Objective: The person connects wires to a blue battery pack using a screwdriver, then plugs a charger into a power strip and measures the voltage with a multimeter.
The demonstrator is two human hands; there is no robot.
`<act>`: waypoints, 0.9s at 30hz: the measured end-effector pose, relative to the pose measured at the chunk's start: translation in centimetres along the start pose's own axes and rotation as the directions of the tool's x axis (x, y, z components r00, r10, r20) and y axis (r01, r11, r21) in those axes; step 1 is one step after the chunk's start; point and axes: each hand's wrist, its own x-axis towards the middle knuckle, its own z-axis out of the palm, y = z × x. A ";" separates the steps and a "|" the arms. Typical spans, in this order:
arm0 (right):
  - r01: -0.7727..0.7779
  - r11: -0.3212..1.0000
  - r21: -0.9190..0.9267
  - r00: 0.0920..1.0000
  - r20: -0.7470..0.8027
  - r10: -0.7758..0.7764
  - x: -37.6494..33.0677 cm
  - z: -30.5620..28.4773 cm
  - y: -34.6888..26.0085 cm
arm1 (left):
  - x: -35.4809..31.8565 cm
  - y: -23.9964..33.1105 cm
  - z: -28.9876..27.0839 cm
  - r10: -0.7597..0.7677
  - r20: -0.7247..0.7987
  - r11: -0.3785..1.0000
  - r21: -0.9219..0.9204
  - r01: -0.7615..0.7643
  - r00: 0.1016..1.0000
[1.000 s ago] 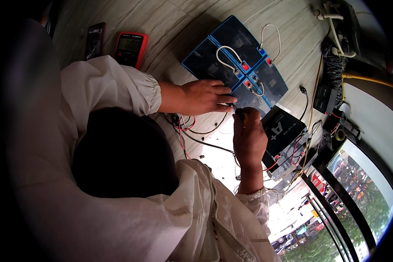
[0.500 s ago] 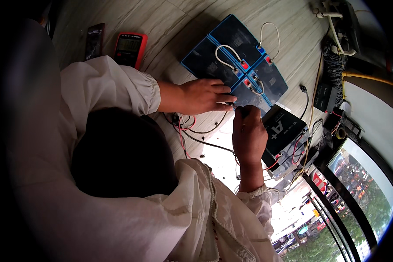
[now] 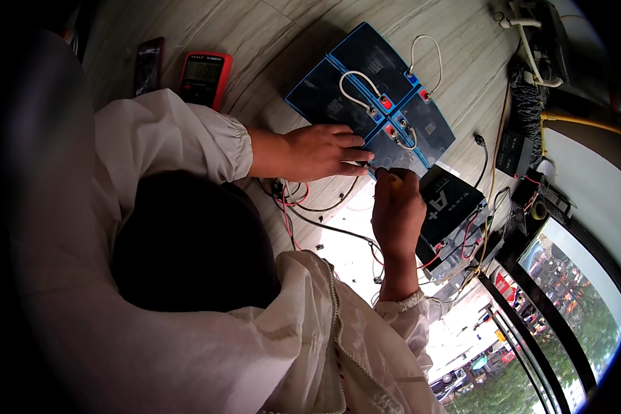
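Observation:
My left hand rests on the near corner of a block of dark batteries with blue edges. Its fingers are stretched out, two of the tips beside a terminal; the thumb is hidden. My right hand is closed around a screwdriver, whose yellowish handle shows between the fingers. The screwdriver's thin shaft points left to the spot by my left fingertips. Whether its tip sits on a screw is too small to tell. White jumper cables link red and blue terminals on the block.
A red multimeter and a dark phone lie on the wood-look floor at the upper left. Right of my right hand stands another black battery with red and black leads. Loose wires lie below my left hand. A glass door is at the lower right.
My right hand has turned and shifted slightly right, so more of the screwdriver's handle shows. My left hand has stayed in place. The multimeter's display looks different.

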 end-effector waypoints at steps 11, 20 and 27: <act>0.293 0.950 -0.105 0.947 0.171 -0.273 0.1 -1.0 0.7 | 0.1 -0.1 0.4 0.007 -0.047 1.000 0.001 -0.007 0.999; 0.258 0.966 0.034 0.966 0.013 -0.259 1.1 2.1 3.7 | 0.2 -0.2 -0.2 0.022 -0.007 1.000 0.005 -0.022 1.000; -0.330 0.863 0.382 0.941 0.201 0.271 1.8 1.0 2.1 | 0.0 -0.5 0.1 0.031 -0.023 0.999 0.012 -0.031 0.999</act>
